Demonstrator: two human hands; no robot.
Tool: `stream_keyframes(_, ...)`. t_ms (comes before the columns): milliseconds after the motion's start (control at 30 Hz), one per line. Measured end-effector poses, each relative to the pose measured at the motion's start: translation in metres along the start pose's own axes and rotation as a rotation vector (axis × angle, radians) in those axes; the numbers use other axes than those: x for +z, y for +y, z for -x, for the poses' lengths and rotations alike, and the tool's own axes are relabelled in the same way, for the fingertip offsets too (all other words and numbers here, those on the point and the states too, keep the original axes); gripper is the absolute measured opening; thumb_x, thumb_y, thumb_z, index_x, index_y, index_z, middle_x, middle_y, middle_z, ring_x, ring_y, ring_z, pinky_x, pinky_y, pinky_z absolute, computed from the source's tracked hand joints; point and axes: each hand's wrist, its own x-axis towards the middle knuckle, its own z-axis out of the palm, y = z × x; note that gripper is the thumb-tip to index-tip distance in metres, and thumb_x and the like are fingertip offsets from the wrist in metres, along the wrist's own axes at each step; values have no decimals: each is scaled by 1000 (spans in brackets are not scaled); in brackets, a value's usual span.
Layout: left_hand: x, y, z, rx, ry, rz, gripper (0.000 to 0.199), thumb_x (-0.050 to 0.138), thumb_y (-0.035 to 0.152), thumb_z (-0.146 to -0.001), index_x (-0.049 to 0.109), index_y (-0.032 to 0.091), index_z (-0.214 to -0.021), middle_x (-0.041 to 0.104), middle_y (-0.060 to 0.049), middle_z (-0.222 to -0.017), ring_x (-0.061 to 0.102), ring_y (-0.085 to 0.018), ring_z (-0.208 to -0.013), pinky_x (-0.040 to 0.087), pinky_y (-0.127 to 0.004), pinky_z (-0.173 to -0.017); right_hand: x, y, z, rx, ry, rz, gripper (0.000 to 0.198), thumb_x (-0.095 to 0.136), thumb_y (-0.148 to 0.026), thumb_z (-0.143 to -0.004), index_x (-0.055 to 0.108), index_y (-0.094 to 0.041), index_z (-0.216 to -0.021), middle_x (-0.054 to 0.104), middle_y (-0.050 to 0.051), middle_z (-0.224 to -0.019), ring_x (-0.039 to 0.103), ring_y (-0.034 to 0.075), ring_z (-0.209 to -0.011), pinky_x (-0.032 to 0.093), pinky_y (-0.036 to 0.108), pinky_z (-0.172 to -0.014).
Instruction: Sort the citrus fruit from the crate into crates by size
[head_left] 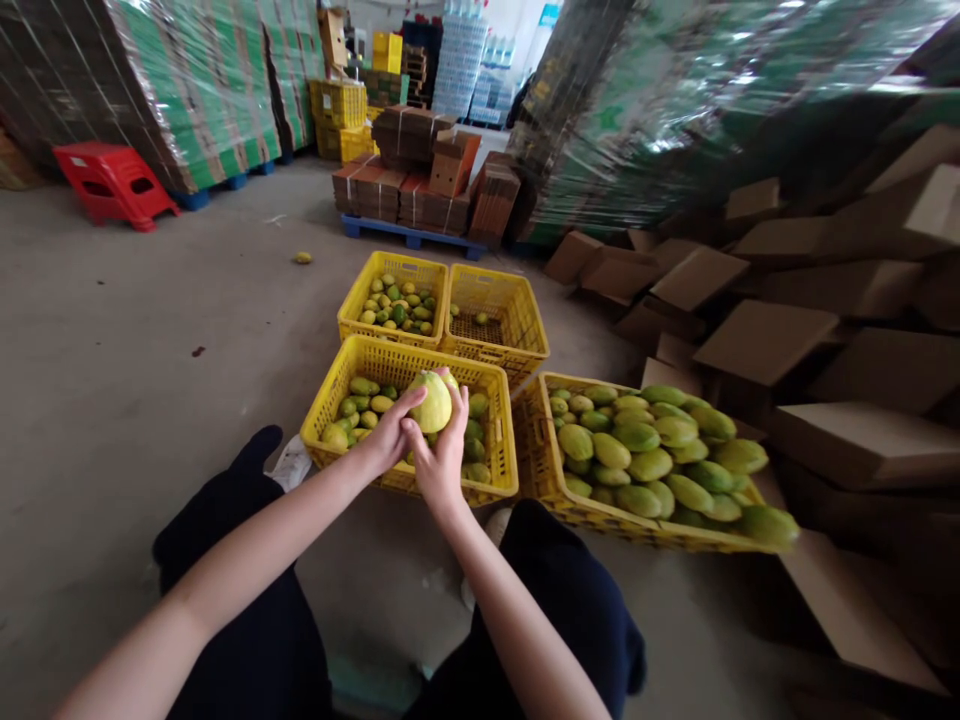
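Observation:
A pale yellow-green papaya (pixel 432 402) is held between both my hands above the near yellow crate (pixel 409 352). My left hand (pixel 391 432) is closed around its left and lower side. Gripping its right side is my right hand (pixel 444 450), with the fingertips partly behind the fruit. Below them, several smaller green and yellow papayas (pixel 367 403) lie in the near crate, some hidden by my hands and forearms. To the right, another yellow crate (pixel 541 440) is heaped with larger green-yellow papayas (pixel 651 464).
Beyond the near crate stand a yellow crate of small fruit (pixel 349 305) and a yellow crate with a few fruits (pixel 529 315). Cardboard boxes (pixel 765 340) pile up at right. A red stool (pixel 112 180), a loose fruit (pixel 301 258) and a blue pallet (pixel 412 236) are farther off.

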Motion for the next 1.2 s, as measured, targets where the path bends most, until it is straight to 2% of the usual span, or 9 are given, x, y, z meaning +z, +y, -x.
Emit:
stream_keyframes(100,2,2,1,-6,27,143,66,77,42,-79,59,23,-140,74,-5,-120,66,-28,-120,51,-34,-104,4,9,2,-25,47,15,64,68,-56,-86,49,-26,-140,37,15,-160,28,36,-154,32,64,-120)
stream_keyframes(233,3,13,-4,-108,170,291,52,57,46,-94,60,19,-139,74,-9,-115,70,-28,-111,54,-38,-100,0,12,1,15,6,-136,57,69,-57,-85,58,-26,-131,45,14,-157,41,35,-148,37,61,-119)
stream_keyframes(367,-1,29,-13,-209,389,292,45,45,44,-97,70,13,-117,77,-11,-91,74,-27,-89,60,-37,-79,-14,0,-5,44,-86,-315,53,74,-58,-81,68,-22,-119,66,14,-133,62,35,-126,51,54,-107)
stream_keyframes(467,-5,38,-17,-182,457,224,38,43,38,-94,72,14,-91,74,-8,-73,72,-22,-67,57,-31,-60,-26,-11,-13,93,-79,-338,49,75,-57,-79,70,-19,-110,75,10,-104,71,30,-98,60,45,-88)
stream_keyframes(633,-6,39,-13,132,335,-28,23,57,31,-79,70,16,-67,71,-4,-65,67,-17,-57,52,-26,-56,-32,-10,-21,109,-21,-354,51,82,-43,-75,61,-22,-117,75,7,-107,71,26,-98,59,42,-89)
stream_keyframes(733,-6,35,-8,430,228,-236,27,59,33,-79,73,17,-64,73,-5,-68,69,-18,-65,55,-28,-68,-27,-3,-18,-61,-41,-296,56,84,-29,-71,54,-26,-119,71,8,-117,70,25,-107,59,41,-92)
stream_keyframes(833,-8,33,-4,613,148,-384,32,56,34,-83,77,18,-65,74,-6,-71,70,-20,-71,54,-30,-74,-23,0,-14,-209,-32,-149,54,79,-20,-76,52,-28,-123,67,9,-126,67,25,-117,58,41,-95)
stream_keyframes(1000,-13,34,-1,728,53,-487,34,56,35,-88,80,19,-69,76,-6,-74,70,-21,-75,53,-32,-78,-26,-1,-10,-330,-11,-17,55,73,-13,-78,49,-28,-125,66,10,-130,67,25,-119,57,44,-97)
stream_keyframes(1200,-14,33,1,727,28,-534,34,57,39,-89,79,20,-71,76,-6,-75,70,-23,-76,53,-34,-78,-28,0,-10,-351,0,2,54,71,-13,-78,48,-28,-124,67,11,-128,68,26,-117,58,45,-95)
